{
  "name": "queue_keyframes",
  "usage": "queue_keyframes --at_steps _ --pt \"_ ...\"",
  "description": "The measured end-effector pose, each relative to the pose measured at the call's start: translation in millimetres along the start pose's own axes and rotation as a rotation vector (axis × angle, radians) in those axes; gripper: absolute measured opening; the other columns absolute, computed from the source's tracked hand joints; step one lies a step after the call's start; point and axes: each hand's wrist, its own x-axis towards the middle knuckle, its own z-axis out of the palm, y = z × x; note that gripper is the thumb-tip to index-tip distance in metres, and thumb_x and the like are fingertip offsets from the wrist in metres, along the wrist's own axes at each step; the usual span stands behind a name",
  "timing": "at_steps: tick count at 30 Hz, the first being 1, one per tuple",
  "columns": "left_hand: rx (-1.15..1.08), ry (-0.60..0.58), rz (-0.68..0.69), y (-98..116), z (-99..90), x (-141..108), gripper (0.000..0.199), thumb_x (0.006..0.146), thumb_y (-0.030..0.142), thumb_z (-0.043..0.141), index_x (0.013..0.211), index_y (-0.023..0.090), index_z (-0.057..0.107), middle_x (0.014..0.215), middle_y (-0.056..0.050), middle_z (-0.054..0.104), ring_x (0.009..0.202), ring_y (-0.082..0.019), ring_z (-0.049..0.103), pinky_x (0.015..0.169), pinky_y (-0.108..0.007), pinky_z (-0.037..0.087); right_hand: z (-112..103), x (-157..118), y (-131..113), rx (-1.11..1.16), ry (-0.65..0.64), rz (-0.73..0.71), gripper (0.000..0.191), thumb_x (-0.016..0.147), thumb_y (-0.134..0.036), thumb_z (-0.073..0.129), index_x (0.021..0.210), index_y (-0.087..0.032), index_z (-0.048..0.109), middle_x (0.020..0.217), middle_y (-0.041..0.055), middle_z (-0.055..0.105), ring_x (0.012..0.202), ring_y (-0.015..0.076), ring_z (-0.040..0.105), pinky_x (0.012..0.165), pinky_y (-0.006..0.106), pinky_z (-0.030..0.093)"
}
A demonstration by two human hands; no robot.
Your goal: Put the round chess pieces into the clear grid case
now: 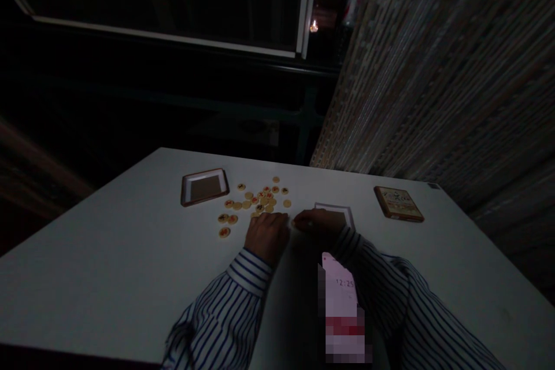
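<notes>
Loose round xiangqi pieces point(261, 195), pale with red or dark characters, lie scattered on the white table. My left hand point(267, 236) is at their near edge, back up, fingers curled down; what is under the fingers is hidden. Just to its right, my right hand point(318, 222) has its fingertips pinched together at a pale piece point(294, 223), close to the tabletop. Behind my right hand is an open box half point(350, 215) with a light rim, partly covered by the hand and sleeve.
An open brown-edged box part point(186, 189) lies left of the pieces. A closed box with a printed lid point(399, 203) sits at the right. A lit phone point(340, 300) is on the near side, between my forearms. A string curtain point(359, 98) hangs beyond the table point(108, 254).
</notes>
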Motion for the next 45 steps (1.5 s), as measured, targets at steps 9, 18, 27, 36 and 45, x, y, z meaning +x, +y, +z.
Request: queue_keyframes --at_steps 9,18,27,36,45 --pt "-0.145 0.076 -0.005 10 17.1 7 0.030 0.075 0.026 0.052 0.104 0.016 0.055 0.095 -0.007 0.065 0.085 -0.022 0.056 0.071 -0.036 0.041 6 4 23 0.455 0.102 -0.019 0.028 0.076 -0.035 0.049 0.087 -0.015 0.065 0.085 0.0056 0.067 0.078 0.0154 0.060 0.071 0.027 0.046" --pt "-0.228 0.179 -0.025 7 29.2 4 0.023 0.079 0.028 0.046 0.098 0.020 0.057 0.087 -0.006 0.066 0.081 -0.019 0.058 0.069 -0.034 0.042 7 5 21 0.626 0.118 0.006 0.027 0.075 -0.036 0.050 0.078 -0.014 0.064 0.071 0.0030 0.064 0.066 0.0126 0.057 0.061 0.024 0.045" --pt "-0.335 0.226 -0.074 10 30.3 4 0.020 0.077 0.028 0.050 0.092 0.019 0.058 0.087 -0.005 0.065 0.082 -0.018 0.057 0.073 -0.033 0.044 0 0 24 0.651 0.164 -0.053 0.024 0.075 -0.033 0.049 0.081 -0.014 0.063 0.077 0.0058 0.066 0.071 0.0137 0.059 0.066 0.026 0.046" --pt "-0.529 0.223 -0.181 16 24.6 7 0.019 0.069 0.022 0.055 0.087 0.016 0.059 0.080 -0.005 0.063 0.071 -0.014 0.058 0.065 -0.026 0.049 -30 -13 35 0.660 0.272 0.006 0.028 0.071 -0.038 0.053 0.083 -0.013 0.061 0.084 0.0084 0.066 0.079 0.0159 0.060 0.075 0.030 0.046" --pt "-0.843 0.097 -0.364 19 24.6 8 0.022 0.065 0.028 0.058 0.084 0.016 0.057 0.079 -0.004 0.064 0.071 -0.015 0.059 0.065 -0.027 0.048 -29 -13 38 0.632 0.283 -0.003 0.023 0.072 -0.034 0.055 0.083 -0.015 0.062 0.084 0.0065 0.066 0.079 0.0157 0.061 0.074 0.029 0.047"
